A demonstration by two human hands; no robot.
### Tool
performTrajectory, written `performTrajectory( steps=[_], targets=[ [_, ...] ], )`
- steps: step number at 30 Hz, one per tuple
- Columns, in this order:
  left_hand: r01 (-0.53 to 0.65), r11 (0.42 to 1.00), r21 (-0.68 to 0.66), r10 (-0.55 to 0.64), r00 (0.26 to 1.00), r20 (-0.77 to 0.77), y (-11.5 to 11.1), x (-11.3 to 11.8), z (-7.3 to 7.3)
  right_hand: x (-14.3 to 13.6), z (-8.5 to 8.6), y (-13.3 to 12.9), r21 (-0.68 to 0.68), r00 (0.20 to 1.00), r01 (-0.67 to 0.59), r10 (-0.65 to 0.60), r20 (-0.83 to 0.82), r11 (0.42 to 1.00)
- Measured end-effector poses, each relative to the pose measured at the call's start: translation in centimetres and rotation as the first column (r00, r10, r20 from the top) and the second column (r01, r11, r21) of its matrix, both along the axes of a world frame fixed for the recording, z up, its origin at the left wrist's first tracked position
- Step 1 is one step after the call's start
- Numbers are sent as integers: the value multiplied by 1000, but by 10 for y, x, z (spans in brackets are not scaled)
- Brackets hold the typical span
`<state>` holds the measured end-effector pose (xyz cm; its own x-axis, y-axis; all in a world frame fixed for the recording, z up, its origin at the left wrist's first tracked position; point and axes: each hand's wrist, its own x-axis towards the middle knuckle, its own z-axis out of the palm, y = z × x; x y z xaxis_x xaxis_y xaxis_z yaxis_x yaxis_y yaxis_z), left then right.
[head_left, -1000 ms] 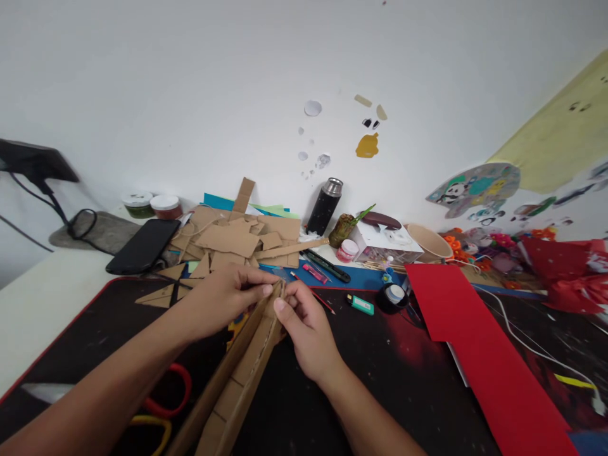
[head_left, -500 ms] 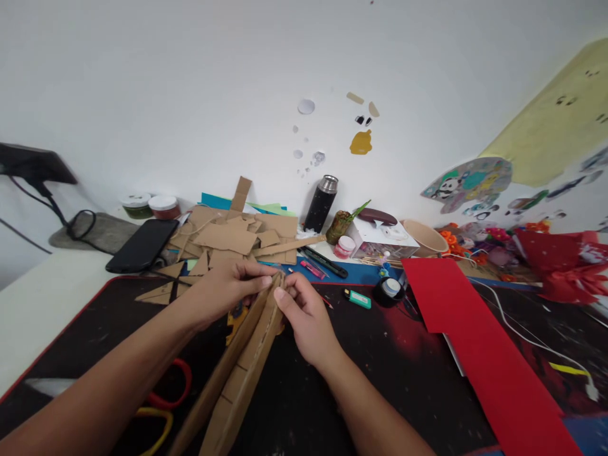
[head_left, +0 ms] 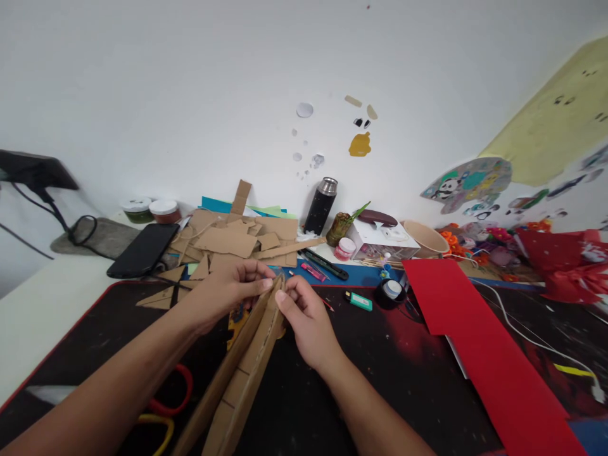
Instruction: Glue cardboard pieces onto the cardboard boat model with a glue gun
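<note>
A long folded cardboard piece [head_left: 244, 373] runs from the lower edge of the view up to my fingers, its two sides spreading apart toward me. At its narrow far end my left hand [head_left: 232, 291] pinches the left side between thumb and fingers. My right hand [head_left: 308, 320] grips the same end from the right, thumb on the near face. Part of a yellow object [head_left: 235, 328] shows beneath the cardboard; its kind is hidden. Scissors with a red handle loop [head_left: 183, 389] and a yellow loop lie partly under my left forearm.
Cardboard scraps [head_left: 228, 240] are heaped behind my hands, with a black phone [head_left: 143, 250] to their left. A black cutter [head_left: 327, 264], a green lighter [head_left: 358, 301] and a small black pot [head_left: 390, 292] lie to the right. Red card [head_left: 479, 342] covers the right side. A black flask [head_left: 321, 206] stands by the wall.
Both hands keep hold of the cardboard's far end with almost no movement. The whole view has shifted slightly.
</note>
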<state>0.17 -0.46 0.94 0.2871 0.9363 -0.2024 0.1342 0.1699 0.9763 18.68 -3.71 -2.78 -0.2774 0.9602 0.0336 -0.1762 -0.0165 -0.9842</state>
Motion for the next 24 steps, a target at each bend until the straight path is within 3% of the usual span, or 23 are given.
performTrajectory(
  steps=[24],
  targets=[
    [-35, 989, 143, 61, 982, -181, -4, 1, 3, 0, 2, -1, 36, 1000, 13, -13, 2, 999]
  ],
)
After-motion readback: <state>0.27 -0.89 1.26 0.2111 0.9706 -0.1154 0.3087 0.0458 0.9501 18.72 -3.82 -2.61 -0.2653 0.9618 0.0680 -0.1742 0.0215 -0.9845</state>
